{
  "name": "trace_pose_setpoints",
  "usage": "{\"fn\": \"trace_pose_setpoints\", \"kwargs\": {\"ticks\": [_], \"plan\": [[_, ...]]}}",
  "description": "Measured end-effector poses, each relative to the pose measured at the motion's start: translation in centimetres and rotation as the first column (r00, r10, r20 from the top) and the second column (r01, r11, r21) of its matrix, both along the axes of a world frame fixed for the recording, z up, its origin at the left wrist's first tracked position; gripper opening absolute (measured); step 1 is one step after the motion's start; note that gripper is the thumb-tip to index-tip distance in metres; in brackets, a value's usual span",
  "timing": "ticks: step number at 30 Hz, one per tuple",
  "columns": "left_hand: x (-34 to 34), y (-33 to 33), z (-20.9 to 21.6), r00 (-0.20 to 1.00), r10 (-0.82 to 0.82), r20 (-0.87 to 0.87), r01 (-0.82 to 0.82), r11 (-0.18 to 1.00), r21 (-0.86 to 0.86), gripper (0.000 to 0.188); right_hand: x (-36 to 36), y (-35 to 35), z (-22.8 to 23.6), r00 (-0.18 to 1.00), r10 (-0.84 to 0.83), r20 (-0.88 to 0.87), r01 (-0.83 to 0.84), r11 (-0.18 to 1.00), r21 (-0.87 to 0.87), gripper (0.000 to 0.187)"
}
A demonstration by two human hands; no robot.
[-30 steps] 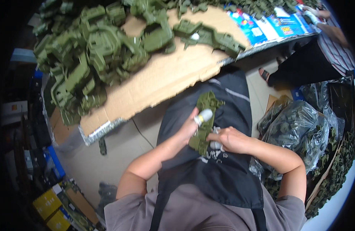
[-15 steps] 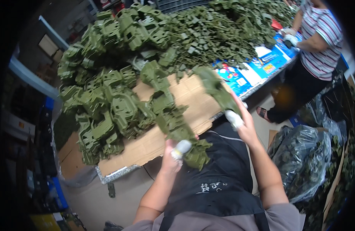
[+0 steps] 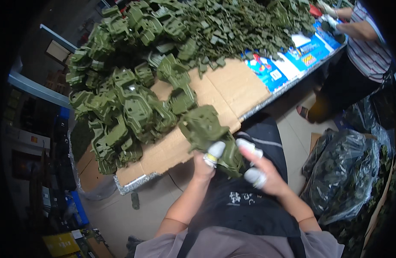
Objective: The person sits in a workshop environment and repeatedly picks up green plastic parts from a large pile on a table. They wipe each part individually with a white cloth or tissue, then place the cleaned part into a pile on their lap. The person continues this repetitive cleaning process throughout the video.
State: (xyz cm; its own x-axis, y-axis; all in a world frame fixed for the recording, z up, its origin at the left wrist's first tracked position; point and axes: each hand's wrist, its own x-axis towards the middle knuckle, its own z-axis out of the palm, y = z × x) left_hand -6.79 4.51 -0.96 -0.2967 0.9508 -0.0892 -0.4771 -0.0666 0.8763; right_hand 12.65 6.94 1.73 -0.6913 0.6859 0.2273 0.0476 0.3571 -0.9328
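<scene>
My left hand, its thumb in a white finger cover, grips a long olive-green moulded plastic part by its near half. That part slants from above the table's near edge down over my apron; whether it is one piece or several nested ones I cannot tell. My right hand, with white covers on its fingers and thumb, is just right of the part's near end. Its fingers and thumb are spread, with nothing between them. Beyond my left hand, similar green plastic parts lie heaped on cardboard.
Brown cardboard covers the table's near side. Small green pieces are piled at the back. A blue printed sheet lies to the right, where another person works with gloved hands. Clear plastic bags stand on the floor at right.
My right hand has come down and left toward my left hand; the green part it held is no longer in it. My left hand has moved slightly right and up with its part.
</scene>
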Motion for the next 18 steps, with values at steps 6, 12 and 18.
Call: {"fn": "trace_pose_setpoints", "kwargs": {"ticks": [6, 12, 18], "plan": [[2.8, -2.0, 0.0, 0.994, -0.013, -0.106, 0.024, 0.995, 0.097, 0.051, 0.5, -1.5, -3.4, 0.922, -0.145, -0.359, -0.191, 0.636, -0.747, 0.057], [0.3, -5.4, 5.8, 0.296, 0.3, -0.907, 0.18, 0.915, 0.361, 0.106, 4.9, -0.8, -1.3, 0.975, -0.08, 0.208, 0.114, 0.981, -0.154, 0.062], [2.7, -4.0, 3.6, -0.233, -0.369, -0.9, 0.659, 0.621, -0.425, 0.07, 5.1, -5.2, -4.0, 0.933, -0.024, 0.36, 0.027, 1.0, -0.004, 0.064]]}}
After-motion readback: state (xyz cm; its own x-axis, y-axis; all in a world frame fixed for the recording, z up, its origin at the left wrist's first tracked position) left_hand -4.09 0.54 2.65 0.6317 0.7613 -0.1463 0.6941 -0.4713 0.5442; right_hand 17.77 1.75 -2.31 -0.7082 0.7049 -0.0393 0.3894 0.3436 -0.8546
